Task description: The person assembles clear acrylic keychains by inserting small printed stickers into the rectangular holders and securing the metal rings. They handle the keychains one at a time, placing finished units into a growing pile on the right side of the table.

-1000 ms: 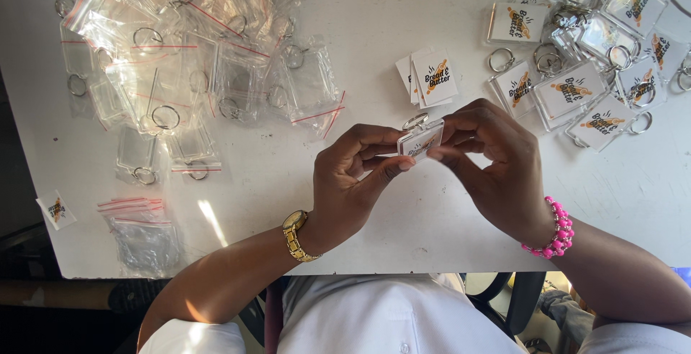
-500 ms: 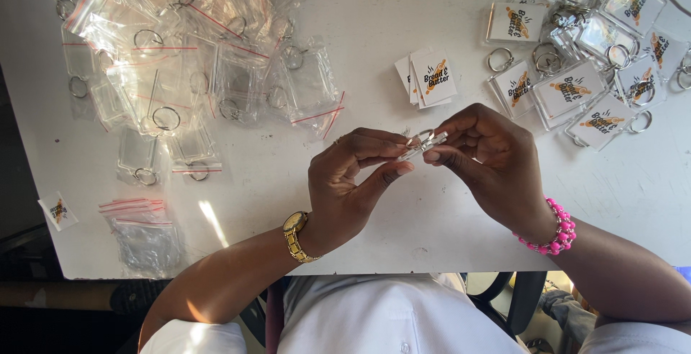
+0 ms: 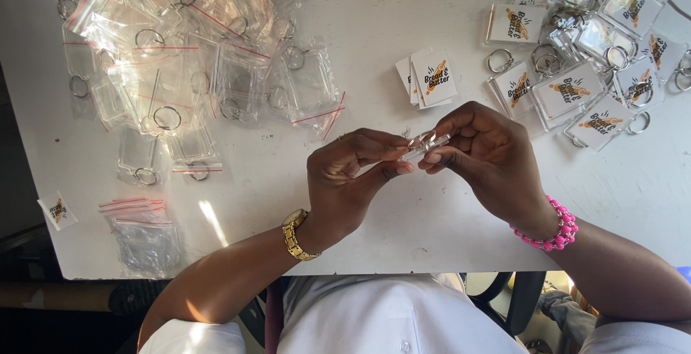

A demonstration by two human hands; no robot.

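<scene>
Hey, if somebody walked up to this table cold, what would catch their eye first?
Probably the two hands meeting over the white table: the left hand and right hand pinch a small clear keychain case between their fingertips. Next, the heap of clear bagged keychains at the far left, and the cluster of finished keychains with printed inserts at the far right. A small stack of printed cards lies between.

Keychain pile (image 3: pixel 612 44) — cut off at right edge.
</scene>
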